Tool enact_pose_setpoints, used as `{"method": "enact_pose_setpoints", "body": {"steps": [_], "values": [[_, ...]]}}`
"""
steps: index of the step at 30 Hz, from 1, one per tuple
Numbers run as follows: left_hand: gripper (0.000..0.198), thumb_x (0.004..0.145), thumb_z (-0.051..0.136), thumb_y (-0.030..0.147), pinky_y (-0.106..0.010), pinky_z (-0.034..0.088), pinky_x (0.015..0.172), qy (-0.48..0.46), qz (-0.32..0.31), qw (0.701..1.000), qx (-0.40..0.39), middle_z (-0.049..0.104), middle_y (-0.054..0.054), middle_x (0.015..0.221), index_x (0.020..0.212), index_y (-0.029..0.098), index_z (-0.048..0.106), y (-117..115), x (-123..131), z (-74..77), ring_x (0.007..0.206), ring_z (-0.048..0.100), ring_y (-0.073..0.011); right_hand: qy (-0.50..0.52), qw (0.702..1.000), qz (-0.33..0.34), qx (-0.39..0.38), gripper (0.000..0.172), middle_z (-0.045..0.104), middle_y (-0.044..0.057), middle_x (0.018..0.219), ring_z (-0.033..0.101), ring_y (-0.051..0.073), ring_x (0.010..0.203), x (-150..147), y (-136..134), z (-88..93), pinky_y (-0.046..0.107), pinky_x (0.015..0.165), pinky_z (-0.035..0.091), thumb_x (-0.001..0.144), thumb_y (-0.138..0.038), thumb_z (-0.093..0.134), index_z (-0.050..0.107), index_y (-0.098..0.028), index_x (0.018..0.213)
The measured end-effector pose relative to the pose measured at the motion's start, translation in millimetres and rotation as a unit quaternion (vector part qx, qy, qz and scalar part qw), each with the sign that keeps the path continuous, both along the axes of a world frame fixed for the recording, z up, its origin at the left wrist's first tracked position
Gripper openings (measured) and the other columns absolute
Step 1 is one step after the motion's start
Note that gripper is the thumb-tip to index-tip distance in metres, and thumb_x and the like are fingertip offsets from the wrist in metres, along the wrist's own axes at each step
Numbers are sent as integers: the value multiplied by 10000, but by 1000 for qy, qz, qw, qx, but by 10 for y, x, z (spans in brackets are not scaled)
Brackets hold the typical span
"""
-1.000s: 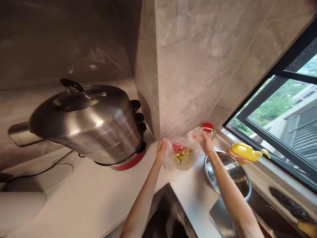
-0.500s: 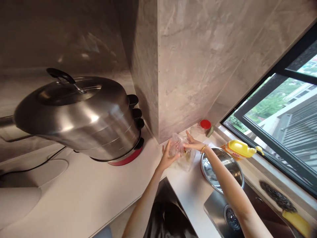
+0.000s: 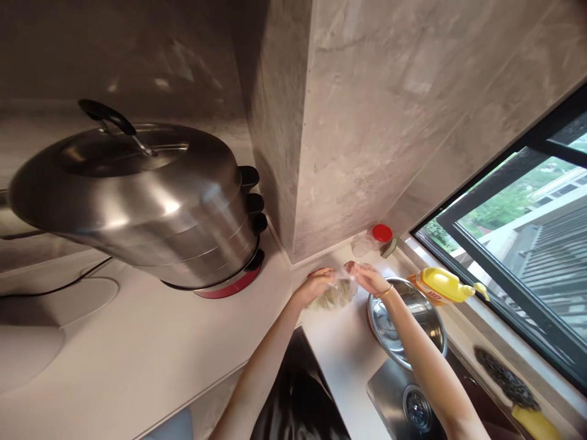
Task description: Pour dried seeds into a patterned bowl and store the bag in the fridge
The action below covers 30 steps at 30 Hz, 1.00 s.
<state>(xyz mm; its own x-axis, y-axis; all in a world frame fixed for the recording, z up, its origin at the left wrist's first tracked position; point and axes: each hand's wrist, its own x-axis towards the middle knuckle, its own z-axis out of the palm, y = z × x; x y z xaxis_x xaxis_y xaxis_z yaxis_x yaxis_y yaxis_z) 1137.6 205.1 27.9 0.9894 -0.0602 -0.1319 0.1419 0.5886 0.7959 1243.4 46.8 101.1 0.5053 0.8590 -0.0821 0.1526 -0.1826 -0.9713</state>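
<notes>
The clear plastic bag (image 3: 337,292) sits just right of center in the frame, resting on the white surface (image 3: 183,342) right at the foot of the grey wall corner. Something pale and lumpy is inside, but I can't tell what from here. Both hands are on its top: the left hand (image 3: 316,285) is pinching the left side of the bunched mouth, and the right hand (image 3: 367,278), with a thin gold bangle on the wrist, is closed on the right side of it. So both are gripping the bag, fingers curled in on the film.

My guess is this thing is soft and floppy with zero stiffness, light overall, and the film is probably slick and easy to tear if you yank it. The best place to grab looks like the gathered neck up top, with the weight sagging underneath.

Just right of the bag, nearly touching, there's a stainless steel bowl (image 3: 406,321) by the sink (image 3: 413,403) in the lower right. Behind the bag, toward the window (image 3: 518,238), is a small red-lidded jar (image 3: 373,239), and a yellow bottle (image 3: 443,285) lies on the sill. On the left of the frame is a big stacked steel steamer pot (image 3: 137,201) with black handles.
</notes>
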Motion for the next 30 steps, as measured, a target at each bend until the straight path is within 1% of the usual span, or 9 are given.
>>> {"method": "enact_pose_setpoints", "body": {"steps": [3,7,10,12,17,21,25,27,30], "values": [[175,658,645,289,-276,432,719,-1,26,998,-53,600,-18,689,750,145,607,40,59,11,686,571,-147,-174,979,92,-45,346,555,101,1102,575,206,974,37,-112,-25,383,902,466,883,-390,442,690,-195,741],[206,705,643,329,-236,377,563,10,27,999,-30,476,47,519,787,151,581,-18,45,88,496,446,-93,-411,901,18,-140,271,465,137,1212,563,200,946,30,-73,-140,387,904,460,874,-221,434,681,-169,975],[477,782,483,597,-246,389,545,16,-41,998,-40,549,-4,573,849,135,585,-82,34,116,501,485,-108,-474,859,-19,-192,308,455,131,1219,569,189,905,-39,21,-250,353,859,483,883,-201,430,625,-198,1121],[601,785,383,690,-258,416,550,30,-48,998,-21,592,-34,632,895,134,585,-107,45,94,521,525,-124,-499,842,-28,-204,305,465,125,1214,566,188,899,-95,65,-316,341,839,488,893,-223,435,615,-217,1138],[350,742,621,491,-239,442,631,-22,127,975,180,620,-22,735,806,148,589,-84,93,22,639,565,-117,-563,804,-29,-188,261,474,136,1260,516,234,988,-180,37,-439,377,848,457,883,-239,471,653,-217,1068],[185,806,551,331,-252,450,734,-23,210,893,397,663,-29,782,781,165,630,116,45,12,750,605,-141,-580,795,-71,-163,255,439,102,1339,454,269,1105,-306,-169,-492,441,897,392,880,-243,485,665,-272,1059],[189,839,468,222,-275,462,754,100,286,766,567,683,-44,819,908,178,639,520,-141,-237,771,628,-162,-560,803,-125,-160,258,427,65,1356,349,300,1247,-642,-616,-709,499,964,320,886,-229,459,680,-296,1002],[197,837,462,192,-280,475,744,150,282,755,572,688,-52,802,930,170,634,713,-254,-465,753,638,-165,-545,804,-145,-189,253,455,94,1320,366,310,1235,-879,-882,-916,507,944,344,888,-223,443,677,-256,978],[202,848,454,194,-277,494,731,201,252,770,551,700,-50,816,937,168,633,905,-389,-793,722,654,-156,-518,810,-174,-212,267,521,119,1202,434,307,1168,-1230,-1190,-1177,506,900,398,882,-202,416,663,-235,978]]}}
